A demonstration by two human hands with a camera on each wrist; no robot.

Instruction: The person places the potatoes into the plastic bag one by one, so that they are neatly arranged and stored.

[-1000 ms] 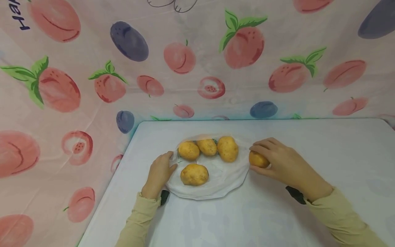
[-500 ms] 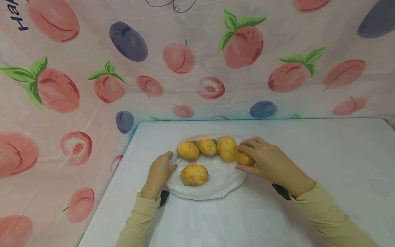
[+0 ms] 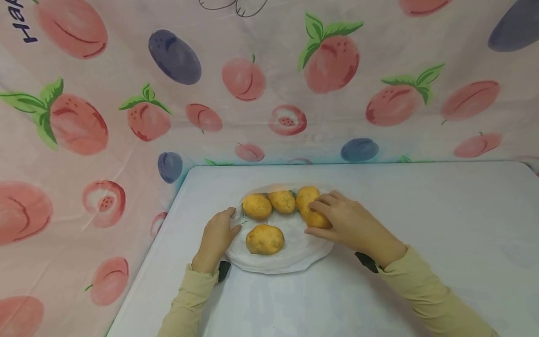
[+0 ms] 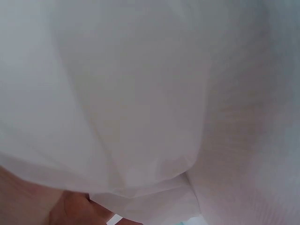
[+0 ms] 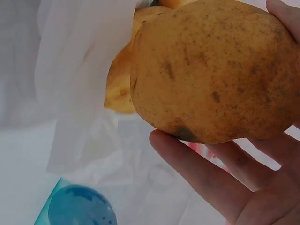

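Observation:
A white plastic bag (image 3: 290,257) lies spread on the table with its mouth turned up. My left hand (image 3: 215,236) grips its left edge; in the left wrist view the bag's pale side (image 4: 136,108) covers most of that hand's fingers (image 4: 79,208). With thumb and fingers, my right hand (image 3: 351,222) holds a yellow potato (image 3: 316,220) over the bag's right part. It partly covers another potato (image 3: 307,194) in the bag. Two potatoes sit along the back, one left (image 3: 257,206) and one middle (image 3: 283,201). A larger potato (image 3: 265,239) rests at the front.
The white table (image 3: 455,201) extends to the right and in front of the bag. A fruit-printed cloth (image 3: 202,140) hangs behind the table and along its left side. Dark wrist devices (image 3: 366,262) show under both wrists.
My right hand has carried its potato leftward, from beside the bag's right edge to over the bag, next to the back right potato. My left hand has stayed at the bag's left edge.

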